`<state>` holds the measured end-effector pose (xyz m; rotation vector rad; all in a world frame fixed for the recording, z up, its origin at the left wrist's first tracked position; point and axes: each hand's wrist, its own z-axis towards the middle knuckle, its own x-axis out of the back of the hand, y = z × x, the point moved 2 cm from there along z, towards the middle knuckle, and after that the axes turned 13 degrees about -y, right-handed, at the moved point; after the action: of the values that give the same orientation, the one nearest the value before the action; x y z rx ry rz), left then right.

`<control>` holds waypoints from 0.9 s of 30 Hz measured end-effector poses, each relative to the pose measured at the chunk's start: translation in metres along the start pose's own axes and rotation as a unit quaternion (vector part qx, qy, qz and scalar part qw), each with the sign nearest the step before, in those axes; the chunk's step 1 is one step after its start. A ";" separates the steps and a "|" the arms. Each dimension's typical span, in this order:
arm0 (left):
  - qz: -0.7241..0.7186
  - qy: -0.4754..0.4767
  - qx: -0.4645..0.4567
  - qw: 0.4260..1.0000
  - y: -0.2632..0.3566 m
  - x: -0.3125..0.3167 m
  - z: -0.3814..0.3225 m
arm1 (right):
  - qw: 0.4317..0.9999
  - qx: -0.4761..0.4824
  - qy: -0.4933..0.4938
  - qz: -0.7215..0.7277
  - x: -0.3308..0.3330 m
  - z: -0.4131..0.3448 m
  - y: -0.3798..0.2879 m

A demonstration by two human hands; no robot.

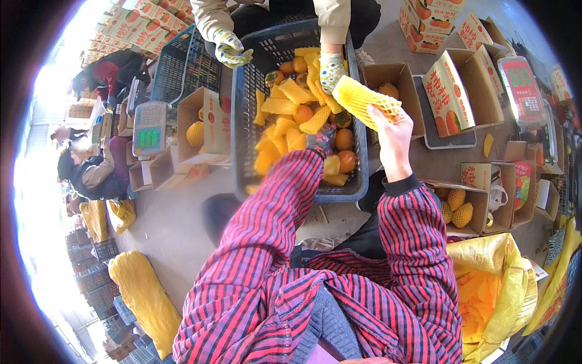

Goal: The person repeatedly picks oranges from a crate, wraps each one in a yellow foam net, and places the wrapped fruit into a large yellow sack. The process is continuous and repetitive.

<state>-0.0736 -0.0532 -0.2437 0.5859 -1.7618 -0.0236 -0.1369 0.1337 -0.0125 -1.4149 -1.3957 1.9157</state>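
Observation:
My right hand point(394, 139), bare, pinches a flattened yellow foam net sleeve point(366, 101) above the right rim of a dark plastic crate point(298, 198). My left hand point(321, 139), in a dark patterned glove, reaches down into the crate beside orange persimmons point(344, 139). Its fingers are partly hidden, so whether it grips a fruit cannot be told. Loose yellow foam sleeves point(295, 91) lie over the fruit in the crate. A co-worker's gloved hand point(333, 73) is in the crate close to the held sleeve; their other gloved hand point(231, 49) hovers at the left rim.
Cardboard boxes with foam-wrapped fruit stand left point(195, 134) and right point(459, 209). Digital scales point(149, 129) point(521, 91) flank the crate. A yellow woven sack point(514, 291) of orange foam sleeves stands at lower right. Another yellow sack point(145, 300) lies at lower left. More people are at left.

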 end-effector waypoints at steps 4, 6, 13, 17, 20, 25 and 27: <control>-0.028 0.004 -0.043 0.999 -0.005 0.046 -0.013 | 0.999 0.017 -0.031 -0.009 0.004 0.000 0.000; -0.260 -0.066 -0.031 0.963 -0.013 0.076 -0.024 | 0.997 0.030 -0.054 -0.036 0.002 -0.002 -0.002; -0.046 -0.031 -0.178 0.983 -0.009 0.090 -0.045 | 0.998 0.020 -0.063 0.002 -0.008 -0.008 -0.005; 0.049 -0.069 -0.114 0.990 0.022 0.044 -0.036 | 0.998 0.024 -0.051 0.004 -0.005 -0.009 -0.004; 0.158 -0.058 0.005 0.986 0.038 0.020 -0.030 | 0.998 0.027 -0.049 -0.018 0.000 -0.007 -0.002; 0.161 -0.121 0.012 0.979 0.031 0.030 -0.028 | 0.986 0.032 -0.039 -0.157 0.008 0.003 -0.003; -0.057 -0.123 0.004 0.991 0.026 0.055 -0.029 | 0.992 0.034 -0.038 -0.114 0.009 0.004 -0.004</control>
<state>-0.0656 -0.0436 -0.1777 0.7142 -1.9653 -0.1743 -0.1450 0.1405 -0.0141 -1.1095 -1.4430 1.8677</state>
